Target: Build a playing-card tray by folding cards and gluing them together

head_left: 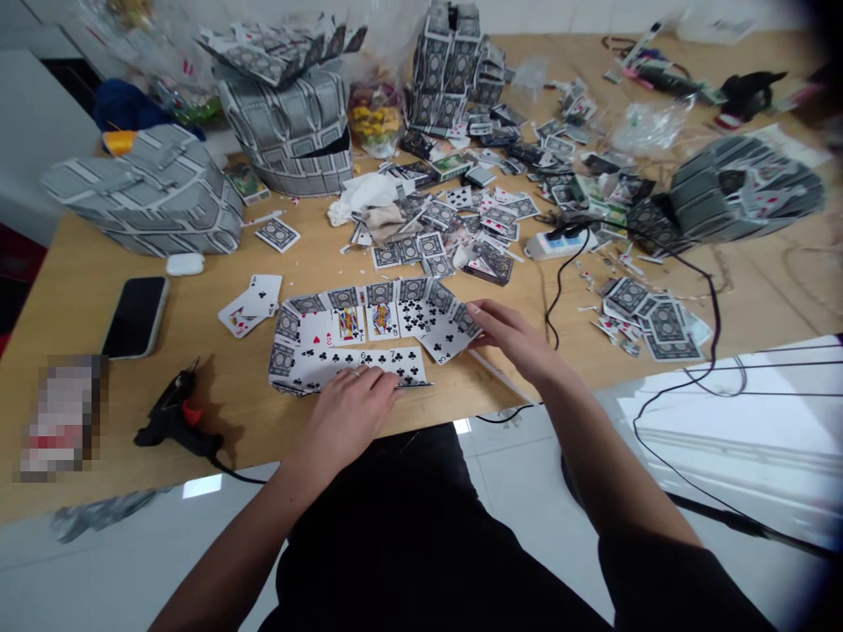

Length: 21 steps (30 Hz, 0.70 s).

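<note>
A low open tray made of playing cards [382, 321] lies on the table in front of me. Its far and left walls show patterned card backs, and card faces cover its floor. My left hand [356, 404] is closed over the near edge, by the six and seven of clubs. At the right end, my right hand [510, 338] pinches the wall beside a slanting three of clubs [446, 342]; its fingertips are partly hidden. Left of the tray lie a few loose cards [254, 303]. A black glue gun [177, 412] rests on the table at the near left.
Card-built baskets [164, 193] and a tall card structure [441, 75] stand at the back. Scattered cards [454, 215] fill the middle. A power strip [559, 244] with black cables sits right of them. A phone [136, 316] and white earbud case [185, 264] lie left.
</note>
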Tool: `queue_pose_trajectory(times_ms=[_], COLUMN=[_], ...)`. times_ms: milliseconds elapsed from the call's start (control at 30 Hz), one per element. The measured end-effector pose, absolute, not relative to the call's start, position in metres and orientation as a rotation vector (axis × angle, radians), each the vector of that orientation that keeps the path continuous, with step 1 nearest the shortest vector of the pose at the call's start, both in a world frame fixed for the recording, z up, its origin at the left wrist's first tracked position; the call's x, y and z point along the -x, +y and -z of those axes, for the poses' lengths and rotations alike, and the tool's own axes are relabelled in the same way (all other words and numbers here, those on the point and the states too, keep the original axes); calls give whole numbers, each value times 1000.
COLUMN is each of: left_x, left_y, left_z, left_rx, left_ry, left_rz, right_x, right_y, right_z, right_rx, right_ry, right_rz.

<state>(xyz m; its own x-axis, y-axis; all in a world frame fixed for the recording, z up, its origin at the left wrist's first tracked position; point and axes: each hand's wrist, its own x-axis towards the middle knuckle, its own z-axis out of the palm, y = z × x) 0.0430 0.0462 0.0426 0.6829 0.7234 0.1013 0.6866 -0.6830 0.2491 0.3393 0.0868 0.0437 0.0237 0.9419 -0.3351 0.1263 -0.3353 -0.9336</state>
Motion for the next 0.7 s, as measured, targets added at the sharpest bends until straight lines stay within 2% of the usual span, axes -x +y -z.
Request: queue_pose_trajectory(times_ms=[200, 700], left_x=[-41, -35], left_y=[45, 47], left_z=[-42, -45], left_rx=[-2707, -2690], left_ry=[1137, 1154], left_rz=[-289, -502], right_x=[-342, -326], right_y=[105, 101], right_z=[-38, -55], right_rx=[1628, 1622], right_ry=[-1180, -1470], right_rz=[-1468, -1210])
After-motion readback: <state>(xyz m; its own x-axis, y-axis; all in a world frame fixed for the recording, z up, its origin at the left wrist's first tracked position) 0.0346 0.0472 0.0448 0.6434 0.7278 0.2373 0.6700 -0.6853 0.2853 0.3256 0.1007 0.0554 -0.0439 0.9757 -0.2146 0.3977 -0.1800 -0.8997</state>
